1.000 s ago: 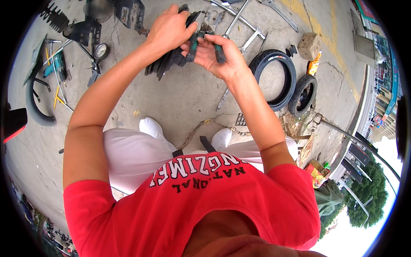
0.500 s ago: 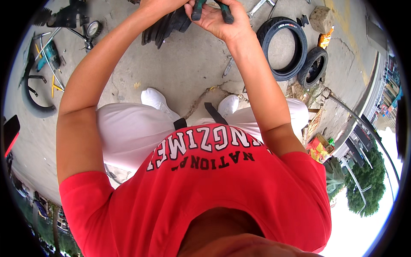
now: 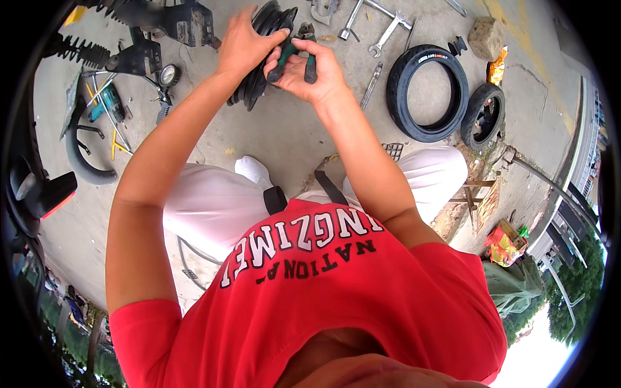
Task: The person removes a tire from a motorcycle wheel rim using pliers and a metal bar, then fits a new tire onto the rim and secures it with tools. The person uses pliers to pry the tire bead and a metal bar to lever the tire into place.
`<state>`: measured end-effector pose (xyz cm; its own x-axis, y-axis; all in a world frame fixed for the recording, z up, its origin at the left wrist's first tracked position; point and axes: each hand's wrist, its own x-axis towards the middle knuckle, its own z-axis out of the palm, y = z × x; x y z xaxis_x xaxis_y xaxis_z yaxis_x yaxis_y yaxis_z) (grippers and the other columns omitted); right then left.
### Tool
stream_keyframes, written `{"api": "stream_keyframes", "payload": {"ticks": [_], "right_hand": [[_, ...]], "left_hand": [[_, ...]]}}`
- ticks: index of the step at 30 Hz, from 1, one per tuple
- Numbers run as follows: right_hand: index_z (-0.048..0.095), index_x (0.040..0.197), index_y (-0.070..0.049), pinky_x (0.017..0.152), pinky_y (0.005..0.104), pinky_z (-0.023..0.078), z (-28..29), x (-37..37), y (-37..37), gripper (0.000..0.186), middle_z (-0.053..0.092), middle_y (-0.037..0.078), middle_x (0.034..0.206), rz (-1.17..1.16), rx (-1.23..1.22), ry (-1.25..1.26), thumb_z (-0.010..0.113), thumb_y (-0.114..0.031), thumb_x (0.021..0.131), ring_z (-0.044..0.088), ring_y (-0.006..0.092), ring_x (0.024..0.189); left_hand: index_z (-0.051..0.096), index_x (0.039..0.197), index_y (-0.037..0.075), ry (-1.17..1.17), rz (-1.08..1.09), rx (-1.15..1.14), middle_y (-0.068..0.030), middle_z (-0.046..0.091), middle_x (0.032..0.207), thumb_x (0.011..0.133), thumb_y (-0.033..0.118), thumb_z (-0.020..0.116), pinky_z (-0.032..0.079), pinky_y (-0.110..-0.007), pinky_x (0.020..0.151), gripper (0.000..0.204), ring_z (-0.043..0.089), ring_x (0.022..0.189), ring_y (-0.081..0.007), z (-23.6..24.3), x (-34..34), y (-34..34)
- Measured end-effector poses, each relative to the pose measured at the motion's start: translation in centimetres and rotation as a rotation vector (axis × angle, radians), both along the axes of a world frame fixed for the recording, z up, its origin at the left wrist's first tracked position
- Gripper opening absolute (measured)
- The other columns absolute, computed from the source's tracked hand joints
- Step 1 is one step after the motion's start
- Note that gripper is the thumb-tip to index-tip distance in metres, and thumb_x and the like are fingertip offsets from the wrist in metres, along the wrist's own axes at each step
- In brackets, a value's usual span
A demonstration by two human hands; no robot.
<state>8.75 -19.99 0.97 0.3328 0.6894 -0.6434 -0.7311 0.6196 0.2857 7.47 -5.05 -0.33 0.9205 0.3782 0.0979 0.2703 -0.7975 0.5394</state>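
— Where to find the green-handled pliers (image 3: 284,62)?
— Just right of the black wheel (image 3: 249,85), gripped in the right hand (image 3: 325,77), with handles apart (jaw end now visible, cropped half a second ago).
— And the left hand (image 3: 245,49)?
— Laid on the wheel, thumb stretched across; gripping or not, can't tell. Also cropped then, now fully in view.
— Farther out?
— Right of the wheel, a wrench (image 3: 389,37), then a tyre (image 3: 396,97); left, a round gauge (image 3: 169,75).
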Motion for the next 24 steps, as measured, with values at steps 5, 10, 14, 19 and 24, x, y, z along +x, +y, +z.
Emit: {"api": "stream_keyframes", "payload": {"ticks": [5, 10, 14, 19, 24], "right_hand": [[0.049, 0.088, 0.0, 0.064, 0.0382, 0.047, -0.6, -2.2, 0.6, 0.014, 0.05, 0.011, 0.079, -0.073, -0.033, 0.003, 0.054, -0.01, 0.08, 0.052, 0.0224, 0.067], [0.05, 0.088, 0.003, 0.059, 0.0323, 0.041, -1.7, -1.6, -0.4, 0.019, 0.047, 0.008, 0.078, -0.085, 0.079, 0.01, 0.055, -0.01, 0.075, 0.045, 0.018, 0.064], [0.048, 0.088, 0.001, 0.059, 0.0318, 0.041, -1.6, -1.2, -0.4, 0.019, 0.046, 0.009, 0.076, -0.06, 0.099, 0.018, 0.054, -0.009, 0.073, 0.045, 0.0186, 0.063], [0.047, 0.087, -0.003, 0.055, 0.0321, 0.042, -1.5, -2.2, 1.5, 0.017, 0.046, 0.008, 0.073, -0.128, 0.087, 0.013, 0.053, -0.009, 0.072, 0.045, 0.018, 0.059], [0.048, 0.089, -0.002, 0.058, 0.0319, 0.041, -1.4, -2.6, 2.4, 0.02, 0.046, 0.008, 0.074, -0.204, 0.161, 0.031, 0.053, -0.007, 0.07, 0.044, 0.0183, 0.06]], "left_hand": [[0.063, 0.114, -0.003, 0.225, 0.186, -0.4, -0.0226, 0.068, 0.099, 0.084, 0.055, 0.061, 0.048, -0.04, 0.088, 0.066, 0.065, 0.097, -0.0363, -1.3, 0.1, 0.9], [0.068, 0.1, 0.0, 0.189, 0.17, -0.478, -0.0222, 0.067, 0.085, 0.091, 0.044, 0.057, 0.048, -0.042, 0.074, 0.047, 0.065, 0.081, -0.0372, 0.6, 0.3, -1.1], [0.069, 0.102, 0.002, 0.126, 0.191, -0.371, -0.0225, 0.063, 0.102, 0.091, 0.044, 0.057, 0.045, -0.04, 0.084, 0.045, 0.061, 0.095, -0.0364, 0.0, 0.5, -0.7], [0.07, 0.099, 0.001, 0.162, 0.188, -0.218, -0.0229, 0.062, 0.096, 0.091, 0.044, 0.058, 0.044, -0.04, 0.083, 0.045, 0.059, 0.093, -0.0366, 0.3, 0.2, 0.4], [0.068, 0.099, -0.003, 0.135, 0.211, -0.179, -0.0223, 0.065, 0.092, 0.091, 0.043, 0.058, 0.045, -0.037, 0.078, 0.047, 0.061, 0.083, -0.0316, 0.4, -0.6, 1.1]]}}
